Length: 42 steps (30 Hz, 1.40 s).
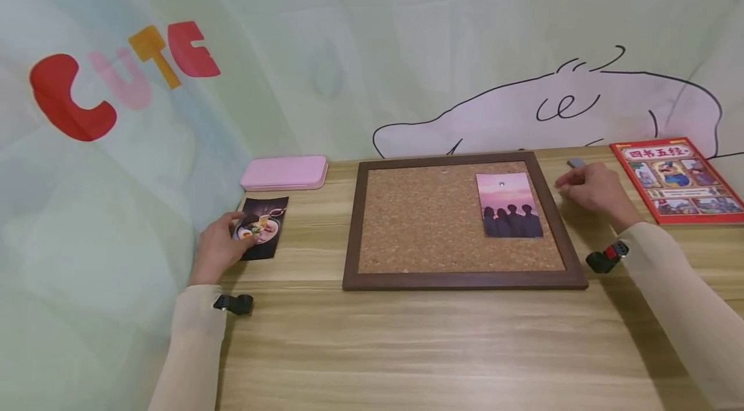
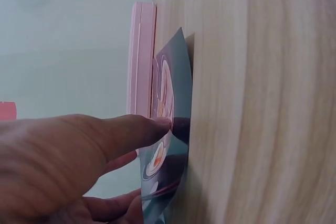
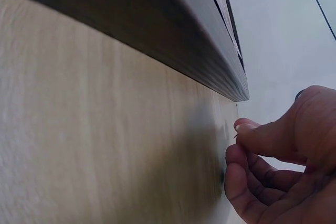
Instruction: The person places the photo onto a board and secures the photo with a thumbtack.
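My left hand (image 1: 221, 246) pinches the left edge of a food photo (image 1: 271, 217), thumb on its face and the other fingers at its edge. In the left wrist view the photo (image 2: 181, 72) is bent and partly raised off the table. Right of the corkboard (image 1: 418, 223), my right hand (image 1: 599, 191) is held above the table. Its thumb and forefinger pinch a tiny pointed thing, seemingly a thumbtack (image 3: 235, 136), mostly hidden by the fingertips. A sunset photo (image 1: 511, 210) with silhouettes is fixed on the board's right side by a silver thumbtack (image 1: 502, 184).
A pink case (image 1: 285, 173) lies behind the food photo, against the curtain (image 1: 325, 23). Beyond my right hand sits a small grey object (image 1: 575, 163), partly covered. A red-bordered book (image 1: 680, 181) lies at the far right of the wooden table (image 1: 407, 346).
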Motion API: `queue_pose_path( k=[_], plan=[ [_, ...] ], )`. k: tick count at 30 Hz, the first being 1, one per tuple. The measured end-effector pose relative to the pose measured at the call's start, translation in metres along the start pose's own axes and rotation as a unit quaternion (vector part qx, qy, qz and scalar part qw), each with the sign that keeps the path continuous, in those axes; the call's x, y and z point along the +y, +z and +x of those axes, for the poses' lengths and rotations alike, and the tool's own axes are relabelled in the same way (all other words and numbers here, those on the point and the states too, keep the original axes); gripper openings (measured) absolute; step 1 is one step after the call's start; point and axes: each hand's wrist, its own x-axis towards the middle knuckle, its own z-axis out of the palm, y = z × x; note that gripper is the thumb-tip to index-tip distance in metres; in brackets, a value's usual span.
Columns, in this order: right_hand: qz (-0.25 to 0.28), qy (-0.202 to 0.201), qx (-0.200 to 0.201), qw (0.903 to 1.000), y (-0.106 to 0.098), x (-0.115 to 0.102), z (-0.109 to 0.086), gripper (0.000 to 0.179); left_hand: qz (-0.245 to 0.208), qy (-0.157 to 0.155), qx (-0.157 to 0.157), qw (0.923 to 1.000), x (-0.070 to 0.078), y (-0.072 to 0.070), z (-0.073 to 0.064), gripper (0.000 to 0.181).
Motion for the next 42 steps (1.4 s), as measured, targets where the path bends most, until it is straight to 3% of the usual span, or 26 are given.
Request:
queue_pose_path(
  k=[9, 15, 19, 22, 28, 35, 42],
  plan=[
    [0.011, 0.003, 0.010, 0.9999, 0.001, -0.002, 0.001, 0.030, -0.014, -0.012, 0.010, 0.9998, -0.001, 0.001, 0.000, 0.071],
    [0.008, -0.014, 0.017, 0.9997, 0.001, -0.002, 0.001, 0.027, -0.031, 0.002, 0.022, 0.9993, -0.003, 0.001, 0.000, 0.070],
    [0.011, -0.013, 0.017, 0.9997, 0.002, -0.002, 0.000, 0.027, -0.093, -0.007, -0.002, 0.9956, -0.004, 0.000, -0.002, 0.065],
    [0.016, -0.007, 0.017, 0.9997, 0.002, -0.003, 0.000, 0.028, -0.145, -0.023, -0.026, 0.9889, -0.004, -0.001, -0.004, 0.061],
    [0.029, 0.006, 0.026, 0.9992, 0.004, -0.007, 0.000, 0.030, -0.207, -0.050, -0.054, 0.9756, -0.003, -0.005, -0.004, 0.060],
    [0.049, 0.010, 0.048, 0.9976, 0.004, -0.012, -0.001, 0.030, -0.229, -0.054, -0.054, 0.9703, 0.008, -0.008, -0.002, 0.061],
    [0.068, -0.004, 0.067, 0.9954, 0.000, -0.015, -0.002, 0.035, -0.229, -0.040, -0.084, 0.9689, 0.026, -0.011, -0.002, 0.062]
  ],
)
